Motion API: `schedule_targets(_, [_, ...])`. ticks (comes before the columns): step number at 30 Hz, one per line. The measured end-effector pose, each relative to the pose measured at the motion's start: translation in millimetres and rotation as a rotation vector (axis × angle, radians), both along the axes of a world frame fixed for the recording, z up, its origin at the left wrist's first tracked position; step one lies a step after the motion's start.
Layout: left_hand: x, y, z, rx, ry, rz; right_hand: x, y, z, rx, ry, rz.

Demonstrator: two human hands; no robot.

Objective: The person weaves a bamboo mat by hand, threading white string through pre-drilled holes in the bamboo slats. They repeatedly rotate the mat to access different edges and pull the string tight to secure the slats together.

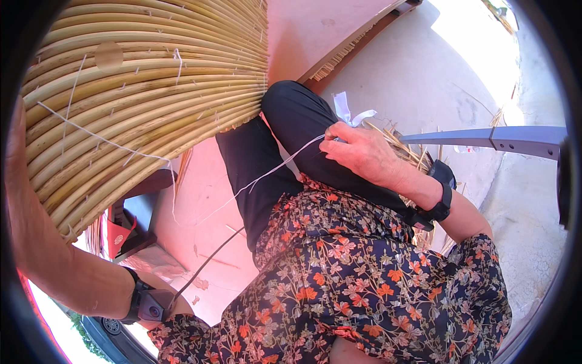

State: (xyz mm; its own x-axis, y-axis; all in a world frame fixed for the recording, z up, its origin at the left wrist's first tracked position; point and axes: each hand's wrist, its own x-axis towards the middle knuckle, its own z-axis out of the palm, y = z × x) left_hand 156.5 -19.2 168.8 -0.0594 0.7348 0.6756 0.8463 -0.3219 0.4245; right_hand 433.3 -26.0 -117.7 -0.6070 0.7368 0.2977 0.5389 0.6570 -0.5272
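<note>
A panel of pale reed stalks (145,79), crossed by short white stitches and loose thread, fills the upper left. My left hand (15,133) is at the panel's left side, its fingers hidden at the rim of the view. My right hand (357,151), over my right knee in black trousers, is closed on white thread (279,167), which runs slackly toward the panel. A white ribbon-like strip (345,112) sticks up just beyond my right fingers; whether I hold it too I cannot tell.
A board (321,30) with a brown edge stands behind the panel on the pale floor (424,85). A grey metal bar (515,142) extends from the right. Straw scraps (388,133) lie beside my right leg, and a red object (118,233) is below the panel.
</note>
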Motion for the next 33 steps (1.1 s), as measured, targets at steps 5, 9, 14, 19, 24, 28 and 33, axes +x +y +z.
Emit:
schedule_targets(5, [6.0, 10.2, 23.0, 0.032, -0.076, -0.168, 5.6, -5.9, 33.3, -0.06, -0.162, -0.054])
schedule_targets(9, [12.2, -6.2, 40.1, 0.073, -0.015, -0.128, 0.5, -14.0, 79.0, -0.151, 0.028, -0.002])
schedule_targets(14, [19.8, -17.1, 43.9, 0.085, 0.04, -0.09, -31.8, -2.5, 178.2, -0.128, 0.539, 0.144])
schedule_targets(19, [27.6, -28.5, 43.3, 0.095, 0.106, -0.079, -50.8, 8.1, 241.8, -0.154, 0.749, 0.213])
schedule_targets(24, [38.9, -30.7, 43.6, 0.107, 0.144, -0.086, -70.3, 24.7, 252.1, 0.06, 0.947, 0.242])
schedule_targets(28, [37.4, -34.2, 42.5, 0.123, 0.172, -0.102, -84.1, 30.1, 252.4, 0.074, 1.027, 0.29])
schedule_targets(33, [34.1, -37.0, 41.1, 0.123, 0.17, -0.081, -84.3, 29.0, 248.9, 0.127, 0.989, 0.295])
